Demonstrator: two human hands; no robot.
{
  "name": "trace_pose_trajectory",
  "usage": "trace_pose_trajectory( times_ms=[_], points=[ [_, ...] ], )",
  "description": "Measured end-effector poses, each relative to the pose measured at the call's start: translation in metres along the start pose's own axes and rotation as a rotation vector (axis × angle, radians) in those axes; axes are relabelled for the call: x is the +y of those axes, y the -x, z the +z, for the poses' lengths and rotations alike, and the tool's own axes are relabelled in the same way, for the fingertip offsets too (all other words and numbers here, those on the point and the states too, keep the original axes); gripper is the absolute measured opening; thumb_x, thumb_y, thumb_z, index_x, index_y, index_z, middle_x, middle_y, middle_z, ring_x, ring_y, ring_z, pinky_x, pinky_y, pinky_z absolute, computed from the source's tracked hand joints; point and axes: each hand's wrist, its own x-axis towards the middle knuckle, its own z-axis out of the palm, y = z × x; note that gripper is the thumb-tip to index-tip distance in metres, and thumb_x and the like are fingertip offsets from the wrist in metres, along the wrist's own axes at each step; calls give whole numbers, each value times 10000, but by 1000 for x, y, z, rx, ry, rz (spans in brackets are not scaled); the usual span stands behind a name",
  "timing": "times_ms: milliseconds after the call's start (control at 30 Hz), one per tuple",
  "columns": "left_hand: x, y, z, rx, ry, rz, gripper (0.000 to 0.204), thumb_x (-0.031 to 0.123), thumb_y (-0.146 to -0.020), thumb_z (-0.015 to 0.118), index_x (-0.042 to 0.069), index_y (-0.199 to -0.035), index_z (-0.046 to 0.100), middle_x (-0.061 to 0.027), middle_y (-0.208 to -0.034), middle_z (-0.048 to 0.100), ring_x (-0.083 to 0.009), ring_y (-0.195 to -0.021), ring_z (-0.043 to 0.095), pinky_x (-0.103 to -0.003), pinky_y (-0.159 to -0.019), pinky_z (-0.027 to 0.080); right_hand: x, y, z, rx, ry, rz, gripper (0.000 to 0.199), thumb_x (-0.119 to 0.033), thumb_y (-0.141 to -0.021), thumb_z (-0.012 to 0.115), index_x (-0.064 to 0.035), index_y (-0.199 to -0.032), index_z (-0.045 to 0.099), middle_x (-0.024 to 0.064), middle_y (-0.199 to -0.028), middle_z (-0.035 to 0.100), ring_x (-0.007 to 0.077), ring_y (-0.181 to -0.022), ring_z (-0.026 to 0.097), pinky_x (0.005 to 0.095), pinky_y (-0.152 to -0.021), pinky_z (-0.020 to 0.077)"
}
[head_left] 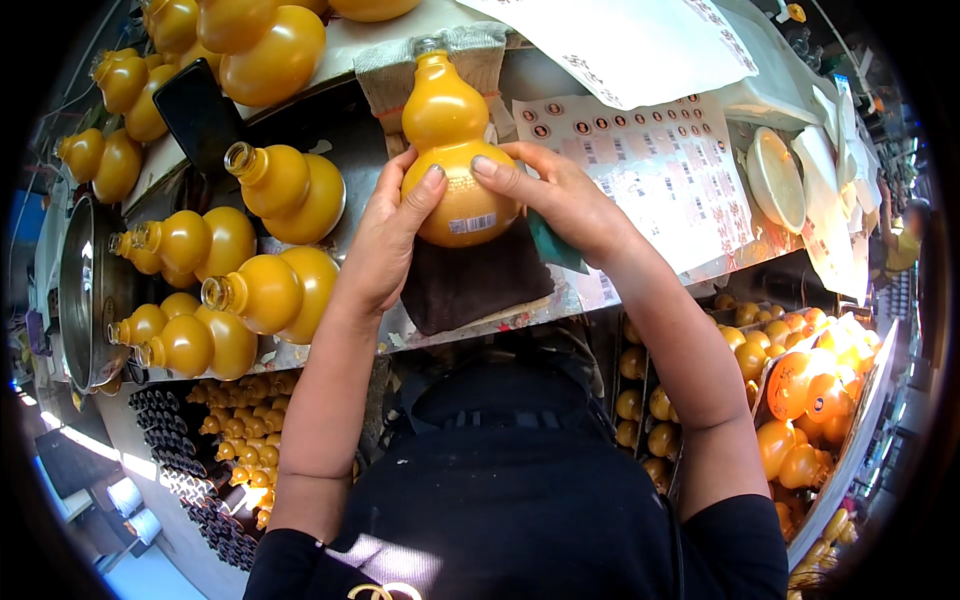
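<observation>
A yellow gourd-shaped bottle (pixel 446 112) lies on its side, its clear glass neck pointing away from me over a folded beige cloth (pixel 382 85). My left hand (pixel 392 222) grips the left of its wide base, thumb on top. From the other side my right hand (pixel 555 190) holds the same base, its thumb pressed near a small barcode label (pixel 472 223). A green piece (pixel 555 246), perhaps a scraper or cloth, sticks out under my right palm; how it is held is hidden. Below the bottle lies a dark cloth (pixel 475 280).
More yellow gourd bottles (pixel 270 292) stand on the left of the table, beside a black phone (pixel 198 115) and a metal basin (pixel 85 290). Label sheets (pixel 640 165) and a pale bowl (pixel 776 180) sit at right. Crates of bottles (pixel 800 400) flank me below.
</observation>
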Motion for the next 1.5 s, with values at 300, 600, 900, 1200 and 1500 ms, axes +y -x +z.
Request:
trace_pose_trajectory(
  times_ms=[300,600,900,1200,1500],
  points=[
    [8,-8,-3,28,-75,-33,697,412,-882,648,-57,-1311,362,-172,-1239,495,-197,-1184,482,-308,-1028,361,-8,4,-1,18,-3,77,703,-535,-844,642,26,-1252,530,26,-845,571,53,-686,516,182,-582,394],
    [-2,-21,4,163,-341,76,762,477,-817,696,-94,-1230,406,-201,-1130,534,-201,-1051,554,-298,-895,463,2,1,-1,32,8,30,638,-514,-871,622,19,-1216,562,69,-1021,604,115,-946,542,228,-830,421],
    [2,-19,0,90,-185,33,695,514,-912,567,-63,-1269,415,-163,-1153,559,-172,-1075,548,-285,-935,437,0,-1,-4,46,110,-47,761,-584,-858,576,95,-1200,566,198,-1086,647,223,-1001,622,312,-880,469],
    [-10,-5,2,81,-201,107,788,474,-872,658,-53,-1363,338,-168,-1258,502,-196,-1161,509,-309,-1002,399,-38,-15,-16,-220,517,-17,946,-701,-771,590,101,-1266,499,245,-1161,603,282,-1080,601,345,-925,460],
    [-7,-7,3,59,-169,99,655,396,-914,621,-42,-1332,372,-156,-1233,514,-174,-1132,517,-304,-982,408,-31,-20,-16,-209,411,3,909,-705,-800,559,115,-1194,540,224,-1081,630,256,-996,613,333,-874,472]
  ],
)
